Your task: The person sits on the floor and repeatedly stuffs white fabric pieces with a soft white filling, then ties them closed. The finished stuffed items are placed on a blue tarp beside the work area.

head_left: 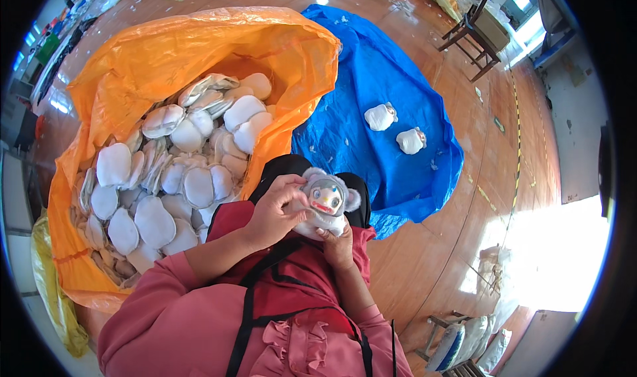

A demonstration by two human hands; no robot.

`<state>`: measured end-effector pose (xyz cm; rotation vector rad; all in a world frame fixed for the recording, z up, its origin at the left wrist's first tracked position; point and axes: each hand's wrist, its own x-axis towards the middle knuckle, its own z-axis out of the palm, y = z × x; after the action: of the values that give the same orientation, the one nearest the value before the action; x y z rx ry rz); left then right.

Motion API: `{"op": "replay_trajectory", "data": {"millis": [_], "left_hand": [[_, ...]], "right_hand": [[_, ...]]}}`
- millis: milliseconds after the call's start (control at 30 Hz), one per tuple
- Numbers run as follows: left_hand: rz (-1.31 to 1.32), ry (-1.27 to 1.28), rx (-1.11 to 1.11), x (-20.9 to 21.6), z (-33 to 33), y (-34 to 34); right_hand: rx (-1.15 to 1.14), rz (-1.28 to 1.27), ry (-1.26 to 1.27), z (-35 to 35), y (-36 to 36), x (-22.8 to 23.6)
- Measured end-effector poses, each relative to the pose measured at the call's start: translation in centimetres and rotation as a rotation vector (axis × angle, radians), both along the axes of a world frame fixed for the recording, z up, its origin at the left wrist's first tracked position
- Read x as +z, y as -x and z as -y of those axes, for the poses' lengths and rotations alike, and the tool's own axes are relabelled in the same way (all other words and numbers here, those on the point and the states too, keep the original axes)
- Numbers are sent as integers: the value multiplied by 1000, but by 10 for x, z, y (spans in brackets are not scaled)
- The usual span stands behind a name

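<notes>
Orange sack full of white plush toys; both hands hold one.

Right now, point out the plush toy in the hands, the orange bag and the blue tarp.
plush toy (327, 198): head view, on its face.
orange bag (199, 42): head view, on its upper wall.
blue tarp (371, 65): head view, on a bare fold.

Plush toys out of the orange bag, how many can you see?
3: one plush toy held in both hands, two more lying on the blue tarp. The orange bag holds many others, some hidden.
</notes>
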<state>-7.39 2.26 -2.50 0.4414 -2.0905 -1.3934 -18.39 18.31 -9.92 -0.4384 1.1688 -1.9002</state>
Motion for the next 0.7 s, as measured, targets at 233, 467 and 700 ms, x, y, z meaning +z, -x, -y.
{"op": "replay_trajectory", "data": {"millis": [233,467,700], "left_hand": [[188,-967,-181,-8,14,3],[212,-472,31,1,6,2],[-132,-864,169,-11,-12,2]], "right_hand": [[78,94,38,-2,-2,-12],[57,18,-129,2,-4,0],[66,205,-36,12,-2,11]]}}
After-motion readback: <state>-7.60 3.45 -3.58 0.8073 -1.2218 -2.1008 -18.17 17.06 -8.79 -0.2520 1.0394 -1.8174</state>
